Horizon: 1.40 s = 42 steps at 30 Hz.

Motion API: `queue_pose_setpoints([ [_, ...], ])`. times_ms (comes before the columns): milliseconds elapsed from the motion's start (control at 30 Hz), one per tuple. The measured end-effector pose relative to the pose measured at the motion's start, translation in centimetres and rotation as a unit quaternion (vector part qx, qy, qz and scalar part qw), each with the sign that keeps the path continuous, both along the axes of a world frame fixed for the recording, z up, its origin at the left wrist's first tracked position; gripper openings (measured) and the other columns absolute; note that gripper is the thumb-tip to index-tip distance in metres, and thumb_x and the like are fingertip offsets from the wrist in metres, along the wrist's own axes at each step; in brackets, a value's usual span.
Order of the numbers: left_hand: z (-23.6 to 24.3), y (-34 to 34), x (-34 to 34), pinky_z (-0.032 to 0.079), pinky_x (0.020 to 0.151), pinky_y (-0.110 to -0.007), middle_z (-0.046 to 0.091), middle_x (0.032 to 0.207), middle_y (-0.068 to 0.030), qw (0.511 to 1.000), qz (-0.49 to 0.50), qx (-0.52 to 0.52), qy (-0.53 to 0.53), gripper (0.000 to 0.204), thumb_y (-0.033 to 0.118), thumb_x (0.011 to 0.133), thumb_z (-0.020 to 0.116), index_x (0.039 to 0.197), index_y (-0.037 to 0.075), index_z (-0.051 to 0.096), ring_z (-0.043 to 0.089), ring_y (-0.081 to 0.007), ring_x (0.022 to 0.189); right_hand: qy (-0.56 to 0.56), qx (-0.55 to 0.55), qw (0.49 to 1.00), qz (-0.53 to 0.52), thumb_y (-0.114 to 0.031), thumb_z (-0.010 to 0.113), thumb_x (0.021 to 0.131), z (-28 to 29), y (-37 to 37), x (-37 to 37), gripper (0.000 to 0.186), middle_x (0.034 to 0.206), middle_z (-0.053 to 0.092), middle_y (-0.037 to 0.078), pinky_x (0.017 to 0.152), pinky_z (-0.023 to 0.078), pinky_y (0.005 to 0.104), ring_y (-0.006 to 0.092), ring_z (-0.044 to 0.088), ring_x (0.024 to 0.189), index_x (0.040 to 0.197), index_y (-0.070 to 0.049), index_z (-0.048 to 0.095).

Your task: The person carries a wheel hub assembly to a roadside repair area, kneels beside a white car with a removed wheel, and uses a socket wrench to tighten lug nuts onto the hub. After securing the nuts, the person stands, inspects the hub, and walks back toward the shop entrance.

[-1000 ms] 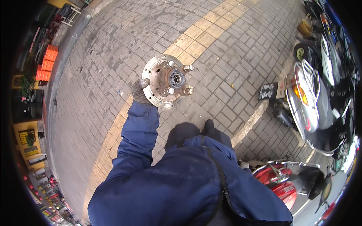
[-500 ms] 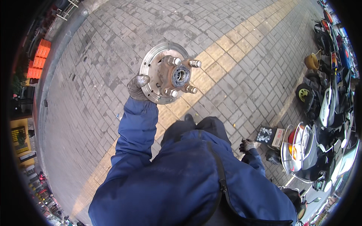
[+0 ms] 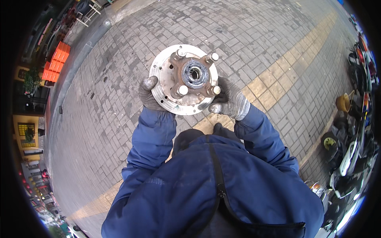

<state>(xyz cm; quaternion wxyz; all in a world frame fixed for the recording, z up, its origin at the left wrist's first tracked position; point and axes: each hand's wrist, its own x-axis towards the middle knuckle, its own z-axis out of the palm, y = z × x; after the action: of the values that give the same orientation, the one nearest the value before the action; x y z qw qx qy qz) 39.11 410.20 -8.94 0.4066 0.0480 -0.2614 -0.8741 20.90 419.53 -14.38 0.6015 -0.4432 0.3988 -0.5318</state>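
Observation:
A metal wheel hub with a brake disc is up in front of my chest, studs facing me. Its flat disc rim is shiny and drilled with small holes; the raised hub is rusty brown, with several capped studs around a greasy centre bore. My left hand, in a dirty grey knitted glove, grips the rim at the left, thumb on the near face. At the lower right edge my right hand, gloved alike, holds the disc with its thumb in front. The fingers behind the disc are mostly hidden.
Brick paving lies below, crossed diagonally by a yellow strip. Parked scooters line the right side, with a yellow bucket among them. Stacked orange crates stand at the far left beyond a kerb.
My right hand has come up from low on the right, near a box by the scooters, and now grips the disc. The hub has shifted slightly right and faces me more squarely. My view has turned left.

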Motion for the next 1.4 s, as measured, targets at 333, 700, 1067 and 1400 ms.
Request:
queue_pose_setpoints([
  [333,-1.0,-19.3,-3.1,0.044,0.092,-0.047,0.047,0.118,-0.0234,0.997,0.049,0.056,-0.021,0.079,0.035,0.064,0.062,0.126,-0.005,0.034,0.052,-0.0349,0.104,0.072,0.080,0.994,-0.024,-0.010,0.082,0.059,-0.1,-20.6,-2.7,0.080,0.110,0.057,0.014,0.076,0.051,0.0299,0.0170,0.056,0.099,0.124,0.005,0.037],
  [700,-3.6,-41.0,-5.8,0.038,0.095,-0.050,0.049,0.118,-0.0212,0.985,-0.078,0.061,0.142,0.071,0.046,0.075,0.051,0.126,-0.002,0.036,0.050,-0.0338,0.107,0.015,0.148,0.987,-0.060,-0.018,0.077,0.068,2.0,-38.2,-4.5,0.072,0.077,0.060,0.009,0.043,0.049,0.0244,0.0132,0.059,0.056,0.121,0.007,0.036],
  [1067,-1.2,-54.4,-10.7,0.042,0.093,-0.050,0.043,0.124,-0.0229,0.998,-0.060,0.012,-0.006,0.084,0.037,0.062,0.070,0.129,0.001,0.034,0.048,-0.0374,0.109,-0.043,0.079,0.996,-0.025,0.000,0.073,0.066,-0.2,-52.9,-8.8,0.061,0.080,0.061,0.013,0.037,0.050,0.0272,0.0166,0.060,0.053,0.117,0.005,0.039],
  [1400,1.2,-63.0,-17.9,0.040,0.096,-0.051,0.045,0.125,-0.0208,0.997,0.012,0.033,-0.071,0.075,0.034,0.068,0.069,0.128,0.001,0.037,0.047,-0.0369,0.112,-0.289,0.006,0.957,-0.026,-0.019,0.068,0.074,-1.7,-65.4,-16.0,0.051,0.089,0.059,0.010,0.052,0.052,0.0257,0.0156,0.060,0.069,0.114,0.004,0.047],
])
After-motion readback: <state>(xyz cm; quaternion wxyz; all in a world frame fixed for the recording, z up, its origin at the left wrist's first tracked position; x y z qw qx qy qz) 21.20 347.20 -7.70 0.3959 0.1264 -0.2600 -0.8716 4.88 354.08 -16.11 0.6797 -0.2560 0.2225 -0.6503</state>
